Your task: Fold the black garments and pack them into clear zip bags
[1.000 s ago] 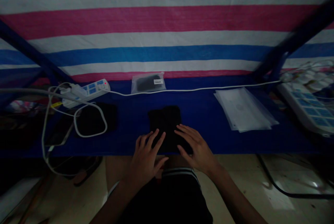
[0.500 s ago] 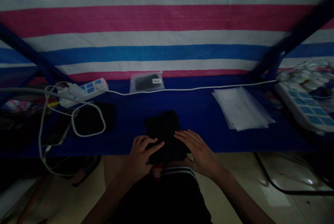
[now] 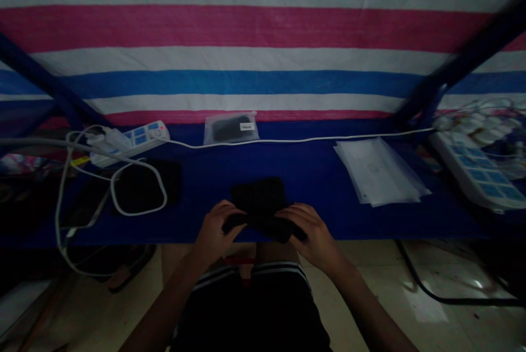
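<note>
A black cloth [image 3: 261, 196] lies at the front edge of the blue table, its near part lifted and folded over. My left hand [image 3: 217, 230] pinches the raised left end between thumb and fingers. On the other side, my right hand [image 3: 310, 231] grips the right end in the same way. Farther back sits a clear bag [image 3: 230, 128] with something black inside and a white label. To the right is a stack of translucent plastic bags [image 3: 378, 171].
A power strip [image 3: 142, 138] with plugs, looping white cables, a phone [image 3: 88, 204] and a dark item [image 3: 142, 188] occupy the left. A larger power strip [image 3: 480, 171] with tangled chargers is at the right. A white cable [image 3: 287, 140] crosses the back.
Both hands, which lay on the flat black cloth, now pinch its near edge. That edge has been raised off my lap side and folded away from me.
</note>
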The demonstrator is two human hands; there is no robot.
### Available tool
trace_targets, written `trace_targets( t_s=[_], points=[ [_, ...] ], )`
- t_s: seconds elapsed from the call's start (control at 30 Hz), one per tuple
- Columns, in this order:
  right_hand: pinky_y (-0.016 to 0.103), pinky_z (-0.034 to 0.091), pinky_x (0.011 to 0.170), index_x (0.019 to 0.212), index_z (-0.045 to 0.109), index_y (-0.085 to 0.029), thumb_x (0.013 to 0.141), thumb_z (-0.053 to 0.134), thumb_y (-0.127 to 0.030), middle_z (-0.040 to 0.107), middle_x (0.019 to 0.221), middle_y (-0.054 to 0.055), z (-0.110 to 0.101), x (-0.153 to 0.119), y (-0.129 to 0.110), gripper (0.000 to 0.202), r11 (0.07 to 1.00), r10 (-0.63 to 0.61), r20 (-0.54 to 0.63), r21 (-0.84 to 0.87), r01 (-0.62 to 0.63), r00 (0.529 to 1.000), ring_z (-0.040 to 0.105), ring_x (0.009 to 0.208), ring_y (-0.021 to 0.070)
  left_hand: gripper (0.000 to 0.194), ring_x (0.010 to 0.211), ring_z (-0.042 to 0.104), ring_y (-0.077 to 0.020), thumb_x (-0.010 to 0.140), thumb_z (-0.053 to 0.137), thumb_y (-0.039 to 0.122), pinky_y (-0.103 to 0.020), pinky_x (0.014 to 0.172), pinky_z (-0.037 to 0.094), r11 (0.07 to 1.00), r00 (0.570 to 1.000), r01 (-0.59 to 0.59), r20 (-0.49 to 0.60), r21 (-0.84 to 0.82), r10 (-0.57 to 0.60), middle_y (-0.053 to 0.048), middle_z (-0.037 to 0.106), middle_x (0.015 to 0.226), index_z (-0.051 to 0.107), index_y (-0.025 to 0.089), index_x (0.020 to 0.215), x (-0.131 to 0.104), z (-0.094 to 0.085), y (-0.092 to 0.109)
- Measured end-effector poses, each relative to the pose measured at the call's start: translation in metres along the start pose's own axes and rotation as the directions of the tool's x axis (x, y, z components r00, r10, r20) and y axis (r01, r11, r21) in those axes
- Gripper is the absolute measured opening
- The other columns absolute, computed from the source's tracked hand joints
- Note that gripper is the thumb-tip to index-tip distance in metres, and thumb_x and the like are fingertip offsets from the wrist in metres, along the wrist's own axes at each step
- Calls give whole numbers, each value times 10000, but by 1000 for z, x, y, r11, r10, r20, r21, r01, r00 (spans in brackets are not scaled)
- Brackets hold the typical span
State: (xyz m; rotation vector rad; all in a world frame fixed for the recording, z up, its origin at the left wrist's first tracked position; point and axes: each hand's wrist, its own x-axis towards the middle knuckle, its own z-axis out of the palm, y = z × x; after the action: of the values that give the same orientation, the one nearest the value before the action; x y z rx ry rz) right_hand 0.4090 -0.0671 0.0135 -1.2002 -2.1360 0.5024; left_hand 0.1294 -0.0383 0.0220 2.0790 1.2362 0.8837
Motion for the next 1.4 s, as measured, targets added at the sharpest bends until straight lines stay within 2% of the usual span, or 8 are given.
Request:
trace_targets(
  t_s=[0.13,0.27,0.43,0.57,0.87,1.03,1.2,1.4],
  points=[
    [456,566,946,1094,731,-225,1017,607,-325,782,1025,76,-1,14,1,177,999,38,-37,16,-37,999,701,1053,266,245,683,661,-172,941,675,360,-273,652,519,992,991,125,-55,-17,-126,-25,680,749,703,187,769,10,2,-1],
    [395,569,805,893,702,-221,1040,573,-477,734,874,72,2,25,3,322,989,151,-104,11,-151,983,692,882,254,339,649,648,-179,963,648,444,-278,620,480,973,971,227,-69,-28,-229,-27,674,711,679,176,757,16,4,-3],
    [352,533,718,808,640,-234,1047,527,-541,705,794,53,7,28,3,405,967,254,-160,22,-254,954,678,800,242,291,756,647,-186,904,724,466,-291,702,514,987,981,144,-119,-67,-151,-32,669,835,667,184,858,13,6,-2],
    [341,523,728,868,667,-236,1037,552,-537,730,807,37,7,29,3,364,961,277,-179,56,-271,944,698,791,233,224,728,628,-166,928,700,409,-273,684,501,984,974,166,-145,-62,-173,-16,643,828,660,194,882,13,10,0],
    [320,483,722,787,673,-232,1014,558,-566,710,717,13,13,38,2,420,945,326,-241,80,-316,914,686,702,208,342,660,586,-147,987,592,374,-267,646,439,979,957,201,-218,16,-193,-5,587,715,573,199,694,15,10,1],
    [323,441,699,702,632,-232,1005,535,-577,685,666,16,20,43,0,470,924,375,-267,37,-379,888,661,667,209,226,818,693,-220,939,663,435,-332,764,529,955,919,294,-265,-34,-292,-43,691,857,672,209,942,15,16,-4],
    [331,451,698,883,693,-238,948,596,-595,703,649,13,27,50,-4,375,860,500,-306,67,-506,810,693,687,239,480,818,708,-212,940,675,386,-337,766,557,943,895,326,-299,-72,-332,-29,677,909,571,263,1393,16,18,-2],
    [323,413,652,970,629,-246,900,652,-507,596,539,-44,31,60,-10,271,833,533,-356,66,-549,768,619,578,223,418,870,686,-221,994,609,337,-377,841,545,959,925,282,-264,-4,-273,-49,709,975,585,276,1407,15,17,-3]
  ],
)
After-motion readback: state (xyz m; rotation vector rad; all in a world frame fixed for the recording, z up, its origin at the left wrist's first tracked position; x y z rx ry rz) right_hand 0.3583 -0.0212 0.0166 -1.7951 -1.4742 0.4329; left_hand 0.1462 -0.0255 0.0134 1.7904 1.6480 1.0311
